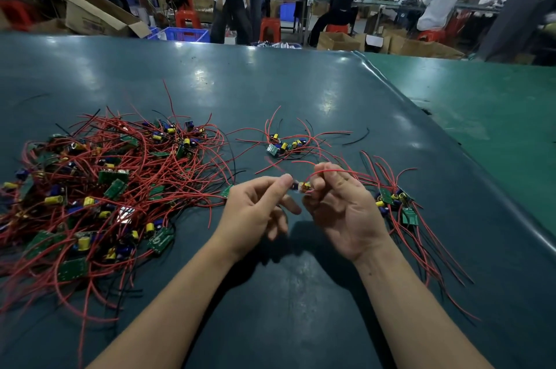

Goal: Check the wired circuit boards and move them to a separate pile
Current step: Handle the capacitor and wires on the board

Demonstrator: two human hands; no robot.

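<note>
Holding one small wired circuit board (pixel 304 187) between them, the two hands meet just above the middle of the dark green surface (pixel 301 92). The left hand (pixel 255 212) pinches one end of the board between thumb and forefinger, its other fingers loosely curled. The right hand (pixel 340 209), palm up, grips the other end with curled fingers, and a red wire (pixel 328 170) from the board loops over its fingertips. The board is blurred and mostly hidden by fingers, so its details cannot be read; it appears to be under inspection.

To the left lies a large tangled heap (pixel 99 188) of green boards with yellow and blue parts and long red and black wires. Just beside the right hand sits a smaller pile (pixel 397 206) of similar boards, their wires trailing toward the near edge. A third small cluster (pixel 285 146) lies beyond the hands, with a loose black wire (pixel 358 137) near it. Past the surface, blurred workers sit at benches among cardboard boxes and red stools.

One likely risk: the trailing wires could snag those of a neighbouring pile as the board is set down, dragging other boards along and mixing checked with unchecked. The board could also slip from so light a pinch.
</note>
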